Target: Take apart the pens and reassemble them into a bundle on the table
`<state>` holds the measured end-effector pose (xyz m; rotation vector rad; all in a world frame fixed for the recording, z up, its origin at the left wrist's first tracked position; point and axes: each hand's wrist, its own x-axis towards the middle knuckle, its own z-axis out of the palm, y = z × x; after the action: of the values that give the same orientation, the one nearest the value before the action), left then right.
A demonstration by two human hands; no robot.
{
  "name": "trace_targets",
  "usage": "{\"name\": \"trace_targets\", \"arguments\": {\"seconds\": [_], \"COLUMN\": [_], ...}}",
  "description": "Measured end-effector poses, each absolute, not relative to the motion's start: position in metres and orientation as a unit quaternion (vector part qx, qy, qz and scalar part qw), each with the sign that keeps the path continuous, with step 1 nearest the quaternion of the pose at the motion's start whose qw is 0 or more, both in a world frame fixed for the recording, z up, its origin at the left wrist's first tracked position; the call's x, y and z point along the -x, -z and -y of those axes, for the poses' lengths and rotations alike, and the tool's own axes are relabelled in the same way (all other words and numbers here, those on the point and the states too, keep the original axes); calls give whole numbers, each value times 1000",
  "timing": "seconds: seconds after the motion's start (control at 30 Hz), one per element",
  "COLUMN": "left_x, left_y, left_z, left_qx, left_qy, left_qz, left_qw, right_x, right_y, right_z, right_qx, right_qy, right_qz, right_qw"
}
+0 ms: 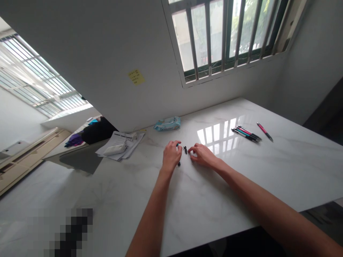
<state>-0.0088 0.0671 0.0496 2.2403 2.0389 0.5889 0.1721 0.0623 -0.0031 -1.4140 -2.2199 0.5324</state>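
Observation:
Over the white marbled table, my left hand (171, 155) is closed around what looks like a blue and black pen (179, 164). Blue shows near its fingertips and a dark end sticks out below; the palm hides the middle. Between my two hands lie small black pen parts (185, 150), too small to tell one from another. My right hand (202, 154) rests just right of them, its thumb and index finger curled toward each other. Whatever may be between those fingertips is too small to make out.
Several pens (246, 134) lie bunched at the right, with a red and black pen (264, 131) apart from them. By the wall is a light-blue wipes pack (167, 123). Papers (120, 144) at the left carry a white object (115, 149). The table's front edge (214, 241) is close.

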Motion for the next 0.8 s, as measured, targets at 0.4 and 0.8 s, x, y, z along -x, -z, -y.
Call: {"name": "trace_targets", "arguments": {"seconds": [0.4,0.8], "left_x": [39,20], "left_y": [-44,-29], "left_z": [-39,-37], "left_qx": [-643,-449], "left_qy": [-443,-605], "left_qz": [-572,-495], "left_qw": [252,434], "right_x": [-168,-156], "right_y": [-3,-13], "right_z": [-59,-47], "right_qx": [459,375], "right_qy": [-244,-356], "right_qz": [772,714], "right_qw": [367,472]}}
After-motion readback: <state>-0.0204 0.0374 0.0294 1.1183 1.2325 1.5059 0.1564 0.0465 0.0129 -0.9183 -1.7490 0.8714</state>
